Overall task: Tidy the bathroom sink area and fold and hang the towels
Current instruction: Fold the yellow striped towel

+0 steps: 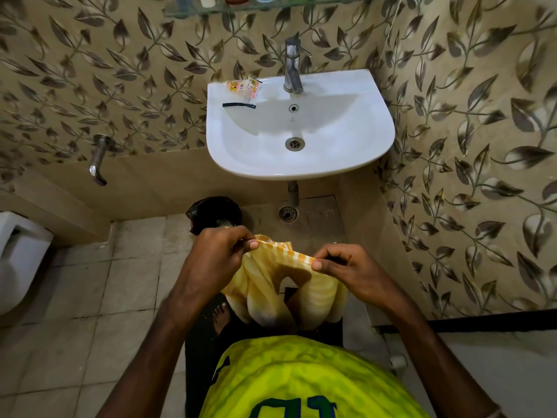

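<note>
A yellow and white striped towel point(265, 294) hangs in front of me, below the white sink point(355, 164). My left hand point(217, 254) pinches its upper edge at the left, and my right hand point(346, 267) pinches the same edge at the right. The cloth sags in folds between and under the two hands. On the sink's back left rim lie small torn sachets point(244, 86) and a dark strip point(239, 105).
A chrome tap point(293, 67) stands at the back of the sink. A glass shelf point(265, 7) with bottles runs above it. A bin with a black bag point(214, 214) sits on the floor under the sink, a wall spout point(98, 159) at left, a toilet point(18, 257) at far left.
</note>
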### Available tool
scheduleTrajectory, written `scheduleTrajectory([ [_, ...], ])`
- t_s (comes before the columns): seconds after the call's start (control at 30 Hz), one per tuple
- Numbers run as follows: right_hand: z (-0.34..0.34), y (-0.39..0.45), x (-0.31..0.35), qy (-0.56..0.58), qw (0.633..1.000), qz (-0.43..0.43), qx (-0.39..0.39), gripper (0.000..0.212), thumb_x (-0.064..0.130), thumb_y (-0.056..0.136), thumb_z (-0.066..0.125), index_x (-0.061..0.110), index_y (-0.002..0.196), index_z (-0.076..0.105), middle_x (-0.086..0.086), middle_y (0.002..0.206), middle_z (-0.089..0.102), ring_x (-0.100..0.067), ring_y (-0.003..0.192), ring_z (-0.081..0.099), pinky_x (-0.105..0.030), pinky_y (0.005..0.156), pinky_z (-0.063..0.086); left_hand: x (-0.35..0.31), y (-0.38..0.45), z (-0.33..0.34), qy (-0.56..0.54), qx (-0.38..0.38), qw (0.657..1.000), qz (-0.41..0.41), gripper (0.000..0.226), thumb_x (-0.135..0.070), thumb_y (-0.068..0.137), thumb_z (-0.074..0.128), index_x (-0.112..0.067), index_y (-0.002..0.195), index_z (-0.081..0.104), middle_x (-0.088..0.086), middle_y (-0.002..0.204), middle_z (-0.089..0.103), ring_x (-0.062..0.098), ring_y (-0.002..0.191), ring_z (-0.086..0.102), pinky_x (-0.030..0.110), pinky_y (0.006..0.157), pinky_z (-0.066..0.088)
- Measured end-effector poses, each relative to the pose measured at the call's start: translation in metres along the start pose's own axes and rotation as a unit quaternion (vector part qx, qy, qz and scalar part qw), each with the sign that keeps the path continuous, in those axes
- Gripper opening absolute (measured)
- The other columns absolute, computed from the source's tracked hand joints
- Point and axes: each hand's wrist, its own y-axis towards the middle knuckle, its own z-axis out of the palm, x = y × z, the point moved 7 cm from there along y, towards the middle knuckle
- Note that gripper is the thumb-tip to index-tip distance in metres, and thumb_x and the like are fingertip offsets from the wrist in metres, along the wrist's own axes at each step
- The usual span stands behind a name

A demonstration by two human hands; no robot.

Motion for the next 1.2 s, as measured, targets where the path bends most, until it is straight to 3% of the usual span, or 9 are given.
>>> scheduleTrajectory([
  [0.07, 0.003, 0.001, 0.004, -0.013, 1.000, -0.007, 0.004, 0.030, 0.043, 0.084, 0.071, 0.014, 0.089, 0.076, -0.005, 0.088, 0.073, -0.020, 0.087, 0.068, -0.043, 0.079, 0.051, 0.004, 0.002, 0.007, 0.002, -0.003, 1.000, -0.016, 0.022, -0.027, 0.091, 0.068, -0.020, 0.111, 0.072, 0.002, 0.096, 0.075, 0.012, 0.086, 0.069, 0.030, 0.072, 0.057],
  [0.13, 0.005, 0.003, 0.008, -0.012, 1.000, -0.010, -0.002, 0.031, 0.043, 0.084, 0.071, 0.013, 0.088, 0.076, -0.003, 0.086, 0.074, -0.017, 0.085, 0.068, -0.041, 0.079, 0.051, 0.002, 0.001, 0.014, -0.002, 0.004, 1.000, -0.016, 0.041, -0.028, 0.091, 0.068, -0.030, 0.131, 0.059, 0.003, 0.102, 0.075, 0.016, 0.093, 0.070, 0.038, 0.078, 0.060],
  [0.27, 0.010, 0.008, 0.012, -0.027, 1.000, -0.008, 0.001, 0.017, 0.037, 0.087, 0.072, 0.021, 0.085, 0.075, 0.003, 0.083, 0.072, -0.010, 0.083, 0.066, -0.036, 0.077, 0.050, -0.022, -0.005, 0.035, -0.089, 0.079, 0.992, 0.050, 0.068, -0.026, 0.088, 0.073, -0.048, 0.144, 0.040, -0.002, 0.109, 0.075, 0.004, 0.093, 0.070, 0.036, 0.081, 0.059],
  [0.37, 0.014, 0.009, 0.015, -0.027, 0.999, -0.012, 0.013, 0.018, 0.038, 0.087, 0.070, 0.021, 0.087, 0.076, 0.002, 0.086, 0.073, -0.013, 0.085, 0.066, -0.041, 0.078, 0.051, -0.042, -0.009, 0.046, -0.161, 0.130, 0.976, 0.065, 0.052, -0.026, 0.088, 0.072, -0.038, 0.137, 0.055, -0.006, 0.120, 0.072, 0.003, 0.101, 0.069, 0.037, 0.085, 0.058],
  [0.5, 0.013, 0.005, 0.016, -0.006, 1.000, -0.010, 0.023, 0.007, 0.033, 0.089, 0.072, 0.027, 0.088, 0.077, 0.005, 0.087, 0.074, -0.009, 0.086, 0.067, -0.032, 0.077, 0.051, -0.042, -0.003, 0.046, -0.143, 0.135, 0.980, 0.027, 0.026, -0.027, 0.086, 0.074, -0.026, 0.112, 0.070, -0.006, 0.099, 0.075, 0.002, 0.092, 0.068, 0.039, 0.082, 0.058],
  [0.6, 0.013, 0.002, 0.013, 0.032, 0.999, -0.012, 0.020, 0.007, 0.025, 0.089, 0.074, 0.018, 0.090, 0.077, 0.002, 0.087, 0.074, -0.009, 0.086, 0.067, -0.025, 0.078, 0.050, -0.045, 0.000, 0.043, -0.125, 0.136, 0.982, 0.033, 0.009, -0.026, 0.087, 0.074, -0.024, 0.096, 0.072, -0.008, 0.087, 0.072, 0.001, 0.082, 0.066, 0.040, 0.077, 0.057],
  [0.8, 0.004, -0.003, -0.002, 0.033, 0.999, 0.024, 0.030, 0.012, 0.027, 0.086, 0.075, 0.016, 0.089, 0.076, 0.001, 0.085, 0.071, -0.011, 0.082, 0.065, -0.028, 0.074, 0.050, -0.050, -0.002, 0.029, -0.162, 0.131, 0.977, 0.050, 0.016, -0.037, 0.088, 0.066, -0.023, 0.093, 0.071, -0.005, 0.086, 0.073, 0.007, 0.080, 0.068, 0.043, 0.070, 0.056],
  [0.93, -0.005, -0.003, -0.013, 0.036, 0.998, 0.046, 0.008, 0.027, 0.044, 0.078, 0.076, 0.018, 0.084, 0.077, 0.000, 0.083, 0.072, -0.013, 0.081, 0.065, -0.032, 0.075, 0.050, -0.047, -0.001, 0.016, -0.174, 0.122, 0.975, 0.056, 0.004, -0.028, 0.088, 0.071, -0.024, 0.090, 0.071, -0.010, 0.086, 0.073, 0.006, 0.083, 0.069, 0.037, 0.070, 0.057],
  [1.2, -0.009, -0.001, -0.003, 0.029, 0.999, 0.020, -0.003, 0.022, 0.042, 0.078, 0.074, 0.021, 0.084, 0.076, 0.005, 0.082, 0.073, -0.006, 0.081, 0.066, -0.021, 0.074, 0.049, -0.024, 0.001, 0.008, -0.156, 0.109, 0.982, -0.001, 0.002, -0.028, 0.086, 0.072, -0.029, 0.087, 0.071, -0.013, 0.084, 0.071, 0.001, 0.082, 0.067, 0.036, 0.072, 0.058],
])
